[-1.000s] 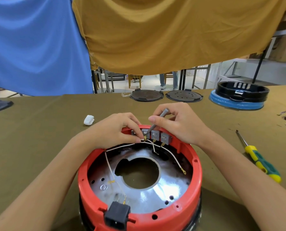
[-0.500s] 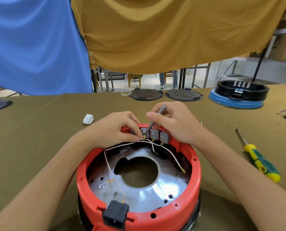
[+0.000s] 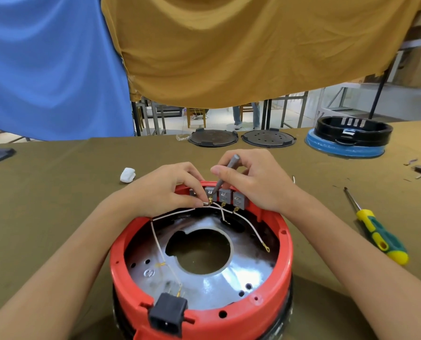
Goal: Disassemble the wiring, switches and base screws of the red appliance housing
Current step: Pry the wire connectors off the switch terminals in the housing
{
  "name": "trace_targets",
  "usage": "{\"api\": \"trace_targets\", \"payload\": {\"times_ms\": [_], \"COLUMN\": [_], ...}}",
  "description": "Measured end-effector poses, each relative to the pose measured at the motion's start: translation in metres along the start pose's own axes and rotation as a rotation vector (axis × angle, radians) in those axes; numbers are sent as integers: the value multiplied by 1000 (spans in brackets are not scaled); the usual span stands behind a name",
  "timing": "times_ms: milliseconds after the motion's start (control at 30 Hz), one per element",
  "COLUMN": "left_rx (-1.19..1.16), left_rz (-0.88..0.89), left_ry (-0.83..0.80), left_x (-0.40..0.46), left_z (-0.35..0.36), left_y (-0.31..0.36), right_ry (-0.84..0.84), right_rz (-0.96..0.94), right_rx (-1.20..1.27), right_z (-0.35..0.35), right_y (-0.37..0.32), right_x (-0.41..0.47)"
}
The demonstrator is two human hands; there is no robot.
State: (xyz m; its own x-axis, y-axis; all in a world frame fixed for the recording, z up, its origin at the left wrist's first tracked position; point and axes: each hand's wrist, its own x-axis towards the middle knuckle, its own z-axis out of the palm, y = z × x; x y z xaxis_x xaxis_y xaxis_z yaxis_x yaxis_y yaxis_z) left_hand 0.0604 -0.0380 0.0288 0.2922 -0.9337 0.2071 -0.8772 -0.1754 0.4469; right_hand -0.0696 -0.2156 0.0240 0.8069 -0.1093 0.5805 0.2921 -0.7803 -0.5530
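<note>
Red housing [image 3: 286, 263] sits open side up at table's [image 3: 57, 192] near edge: shiny metal plate inside, grey switches [image 3: 225, 195] at 12 o'clock, black socket [image 3: 167, 317] at 6. Left hand [image 3: 165, 190] pinches white wire [image 3: 175, 213]; right hand [image 3: 256, 182] grips grey tool [image 3: 225, 173].

Left hand [image 3: 165, 190] covers leftmost switch [image 3: 192, 192]; housing [image 3: 286, 261] bottom cut off by frame edge.

Red housing [image 3: 273, 312] with black socket [image 3: 168, 317], grey switches [image 3: 225, 195], white wires [image 3: 172, 213]; olive counter [image 3: 57, 192]; yellow-and-green screwdriver [image 3: 381, 241] at 3 o'clock; blue [image 3: 50, 65] and mustard [image 3: 241, 45] drapes at 12 o'clock.
</note>
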Motion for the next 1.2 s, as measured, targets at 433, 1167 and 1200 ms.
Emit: {"api": "trace_targets", "payload": {"times_ms": [433, 1167, 1200], "left_rx": [-4, -8, -5], "left_rz": [-3, -2, -2], "left_ry": [-2, 1, 1], "left_x": [-2, -1, -1], "left_z": [0, 0, 0], "left_y": [1, 1, 1], "right_ry": [16, 32, 32], "right_rz": [130, 43, 48], "right_rx": [130, 44, 48], "right_z": [2, 1, 1], "right_y": [2, -2, -1], "right_x": [2, 0, 0]}}
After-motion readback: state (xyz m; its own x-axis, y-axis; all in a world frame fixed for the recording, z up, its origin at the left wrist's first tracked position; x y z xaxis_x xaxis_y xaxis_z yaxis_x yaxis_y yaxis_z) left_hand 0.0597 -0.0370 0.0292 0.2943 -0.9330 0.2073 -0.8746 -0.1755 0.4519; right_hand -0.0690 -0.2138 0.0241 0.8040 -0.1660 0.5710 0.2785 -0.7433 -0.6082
